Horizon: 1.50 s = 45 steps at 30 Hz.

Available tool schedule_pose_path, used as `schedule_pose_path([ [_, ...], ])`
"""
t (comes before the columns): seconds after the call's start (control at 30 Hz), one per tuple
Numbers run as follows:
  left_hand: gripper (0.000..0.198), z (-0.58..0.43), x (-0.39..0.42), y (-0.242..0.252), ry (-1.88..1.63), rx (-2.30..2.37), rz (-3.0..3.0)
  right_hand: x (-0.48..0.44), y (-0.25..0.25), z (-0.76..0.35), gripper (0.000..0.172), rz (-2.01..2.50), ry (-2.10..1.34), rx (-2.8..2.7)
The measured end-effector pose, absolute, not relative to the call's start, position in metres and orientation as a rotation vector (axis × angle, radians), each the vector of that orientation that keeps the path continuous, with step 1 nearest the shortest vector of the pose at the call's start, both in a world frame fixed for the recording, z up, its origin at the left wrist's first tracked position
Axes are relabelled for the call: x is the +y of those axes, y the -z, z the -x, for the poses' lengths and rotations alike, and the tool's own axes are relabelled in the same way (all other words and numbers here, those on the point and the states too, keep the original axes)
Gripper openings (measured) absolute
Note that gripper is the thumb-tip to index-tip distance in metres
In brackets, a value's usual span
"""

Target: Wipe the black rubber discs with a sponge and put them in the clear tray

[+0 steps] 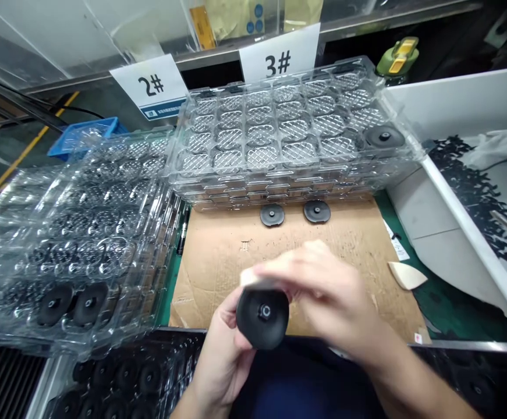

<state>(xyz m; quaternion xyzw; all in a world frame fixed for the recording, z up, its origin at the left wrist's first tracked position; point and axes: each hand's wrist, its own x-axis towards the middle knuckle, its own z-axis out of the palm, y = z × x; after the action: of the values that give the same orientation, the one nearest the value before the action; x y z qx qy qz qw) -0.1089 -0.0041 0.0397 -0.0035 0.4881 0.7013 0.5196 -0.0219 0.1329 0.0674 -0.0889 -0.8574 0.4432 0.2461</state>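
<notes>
My left hand (224,349) grips a round black plastic cap (262,320) by its edge. The cap's dished face, with a small raised hub in the middle, is turned up toward me. Across its far rim lies my right hand (323,288), smeared by motion, with the fingers curled together. A small whitish patch shows by those fingertips, too blurred to name. Beyond the hands, two similar black caps (272,215) (316,212) lie apart on a cardboard sheet (218,244).
Stacked clear blister trays (262,137) stand behind the cardboard, one black cap (384,137) in the right corner. More clear trays (105,203) are at left. A white bin (467,233) of small black parts flanks the right, near a cream wedge (407,275). A green-lidded bottle (398,58) stands behind.
</notes>
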Motion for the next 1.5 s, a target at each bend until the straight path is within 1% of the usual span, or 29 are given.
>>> schedule_pose_path([
  [0.07, 0.064, 0.111, -0.004, -0.041, -1.719, 1.097, 0.039, 0.142, -0.049, 0.014, 0.027, 0.577, -1.257, -2.280],
  [0.13, 0.060, 0.113, -0.003, -0.040, -1.746, 1.017, 0.081, 0.143, -0.024, 0.003, 0.024, 0.758, -1.295, -2.283],
  [0.27, 0.054, 0.114, -0.001, -0.033, -1.777, 0.936, 0.097, 0.127, 0.026, -0.019, 0.026, 0.742, -1.315, -2.460],
  [0.33, 0.053, 0.113, -0.001, -0.032, -1.780, 0.927, 0.098, 0.122, 0.037, -0.024, 0.026, 0.736, -1.312, -2.501],
  [0.4, 0.053, 0.110, -0.001, -0.032, -1.775, 0.934, 0.106, 0.122, 0.029, -0.024, 0.026, 0.793, -1.307, -2.483],
  [0.5, 0.054, 0.106, -0.001, -0.034, -1.766, 0.950, 0.107, 0.121, -0.011, -0.013, 0.027, 0.855, -1.302, -2.283],
  [0.53, 0.053, 0.104, -0.001, -0.034, -1.762, 0.957, 0.105, 0.120, -0.028, -0.009, 0.028, 0.810, -1.301, -2.189],
  [0.6, 0.049, 0.104, -0.003, -0.034, -1.738, 0.954, 0.116, 0.115, -0.058, 0.001, 0.031, 0.563, -1.313, -2.153],
  [0.67, 0.043, 0.105, -0.006, -0.032, -1.724, 0.953, 0.134, 0.111, -0.078, 0.009, 0.028, 0.326, -1.383, -2.293],
  [0.73, 0.042, 0.106, -0.010, -0.029, -1.759, 0.987, 0.150, 0.109, -0.086, 0.017, 0.026, 0.223, -1.473, -2.479],
  [0.8, 0.043, 0.107, -0.012, -0.028, -1.803, 1.030, 0.154, 0.108, -0.085, 0.024, 0.026, 0.264, -1.468, -2.521],
  [0.9, 0.037, 0.105, -0.010, -0.030, -1.786, 1.002, 0.189, 0.107, -0.081, 0.029, 0.031, 0.298, -1.306, -2.344],
  [1.0, 0.039, 0.104, -0.006, -0.036, -1.786, 0.942, 0.174, 0.109, -0.083, 0.016, 0.028, 0.198, -1.395, -2.405],
  [1.07, 0.043, 0.106, -0.004, -0.037, -1.785, 0.888, 0.112, 0.113, -0.088, 0.002, 0.025, 0.241, -1.447, -2.539],
  [1.13, 0.047, 0.107, -0.003, -0.036, -1.769, 0.826, 0.062, 0.118, -0.091, -0.009, 0.026, 0.390, -1.322, -2.627],
  [1.2, 0.050, 0.107, -0.003, -0.034, -1.740, 0.775, 0.052, 0.120, -0.089, -0.010, 0.027, 0.473, -1.064, -2.635],
  [1.27, 0.053, 0.107, -0.006, -0.031, -1.712, 0.732, 0.081, 0.123, -0.082, -0.002, 0.027, 0.313, -0.867, -2.556],
  [1.3, 0.054, 0.107, -0.008, -0.030, -1.706, 0.719, 0.097, 0.125, -0.077, 0.004, 0.028, 0.185, -0.860, -2.497],
  [1.37, 0.052, 0.108, -0.012, -0.030, -1.708, 0.706, 0.110, 0.130, -0.066, 0.012, 0.028, 0.068, -1.034, -2.366],
  [1.4, 0.051, 0.109, -0.014, -0.030, -1.707, 0.699, 0.108, 0.132, -0.059, 0.014, 0.027, 0.139, -1.157, -2.305],
  [1.47, 0.049, 0.112, -0.018, -0.032, -1.689, 0.679, 0.091, 0.134, -0.045, 0.012, 0.025, 0.478, -1.344, -2.209],
  [1.5, 0.050, 0.113, -0.019, -0.033, -1.674, 0.665, 0.085, 0.133, -0.036, 0.008, 0.024, 0.653, -1.378, -2.175],
])
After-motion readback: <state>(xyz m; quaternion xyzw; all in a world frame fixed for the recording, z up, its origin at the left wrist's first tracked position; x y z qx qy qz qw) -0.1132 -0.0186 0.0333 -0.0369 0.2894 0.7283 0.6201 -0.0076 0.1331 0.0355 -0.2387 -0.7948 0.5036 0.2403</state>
